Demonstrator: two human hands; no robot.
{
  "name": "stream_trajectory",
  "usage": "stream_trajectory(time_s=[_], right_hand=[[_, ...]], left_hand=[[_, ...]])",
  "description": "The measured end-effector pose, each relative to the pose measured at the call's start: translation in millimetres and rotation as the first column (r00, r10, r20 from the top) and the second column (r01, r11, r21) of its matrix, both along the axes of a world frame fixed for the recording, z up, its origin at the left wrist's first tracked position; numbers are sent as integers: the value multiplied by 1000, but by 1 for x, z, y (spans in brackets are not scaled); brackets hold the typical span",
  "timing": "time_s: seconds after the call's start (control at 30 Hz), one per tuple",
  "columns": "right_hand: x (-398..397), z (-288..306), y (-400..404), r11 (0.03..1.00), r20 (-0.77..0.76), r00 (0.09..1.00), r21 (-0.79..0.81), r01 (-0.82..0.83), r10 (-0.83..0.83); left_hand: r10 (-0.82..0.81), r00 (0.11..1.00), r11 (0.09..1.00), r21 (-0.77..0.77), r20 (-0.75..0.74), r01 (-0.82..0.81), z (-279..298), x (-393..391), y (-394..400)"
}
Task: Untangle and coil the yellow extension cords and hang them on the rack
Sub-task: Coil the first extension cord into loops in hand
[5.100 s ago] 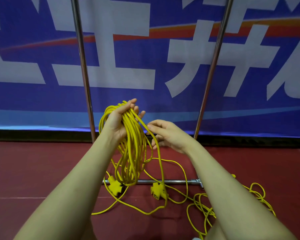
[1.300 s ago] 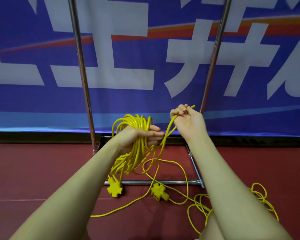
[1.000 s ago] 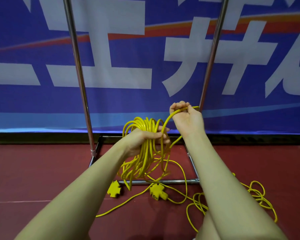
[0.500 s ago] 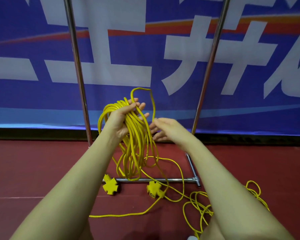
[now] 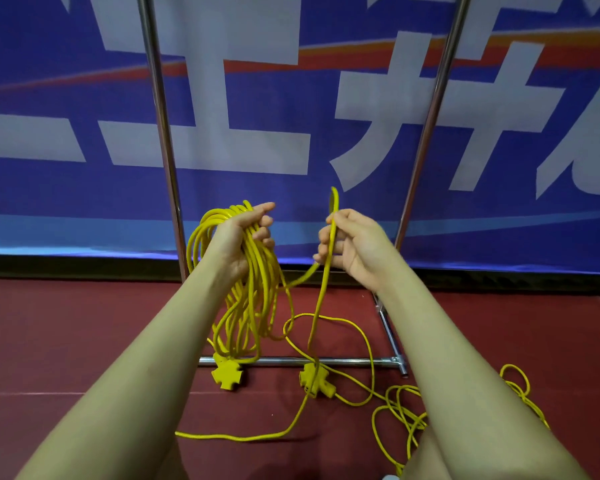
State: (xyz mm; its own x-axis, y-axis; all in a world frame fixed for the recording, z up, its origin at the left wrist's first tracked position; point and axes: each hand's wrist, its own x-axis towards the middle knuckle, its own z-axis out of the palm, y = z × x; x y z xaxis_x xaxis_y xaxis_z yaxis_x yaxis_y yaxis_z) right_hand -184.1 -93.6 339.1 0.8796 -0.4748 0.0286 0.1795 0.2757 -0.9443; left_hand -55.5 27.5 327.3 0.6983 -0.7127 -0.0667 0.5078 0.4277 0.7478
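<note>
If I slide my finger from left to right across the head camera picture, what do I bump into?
left rack pole → coil of yellow cord held by the left hand → right hand pinching a cord strand → right rack pole → loose cord tangle on the floor.

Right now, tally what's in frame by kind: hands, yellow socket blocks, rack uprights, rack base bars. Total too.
Hands: 2, left hand gripping the yellow coil, right hand pinching a cord strand
Yellow socket blocks on the floor: 2
Rack uprights: 2
Rack base bars: 2
Total: 8
</note>
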Motion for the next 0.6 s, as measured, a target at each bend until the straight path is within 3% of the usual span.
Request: stream_trajectory(time_s=[0.23,0.43,0.6], right_hand=[[5,4,-1,942,60,998,334,-15,-5],[13,4,-1,894,140,990,445,-45,-20],[11,5,-7,885,134,987,466,14,-87]], left_hand=[[-120,990,981,161,73,107,-1,1,8],[-389,919,877,331,67,348,-14,-14,2],[-486,872,838,316,59,446,-16,-27,0]])
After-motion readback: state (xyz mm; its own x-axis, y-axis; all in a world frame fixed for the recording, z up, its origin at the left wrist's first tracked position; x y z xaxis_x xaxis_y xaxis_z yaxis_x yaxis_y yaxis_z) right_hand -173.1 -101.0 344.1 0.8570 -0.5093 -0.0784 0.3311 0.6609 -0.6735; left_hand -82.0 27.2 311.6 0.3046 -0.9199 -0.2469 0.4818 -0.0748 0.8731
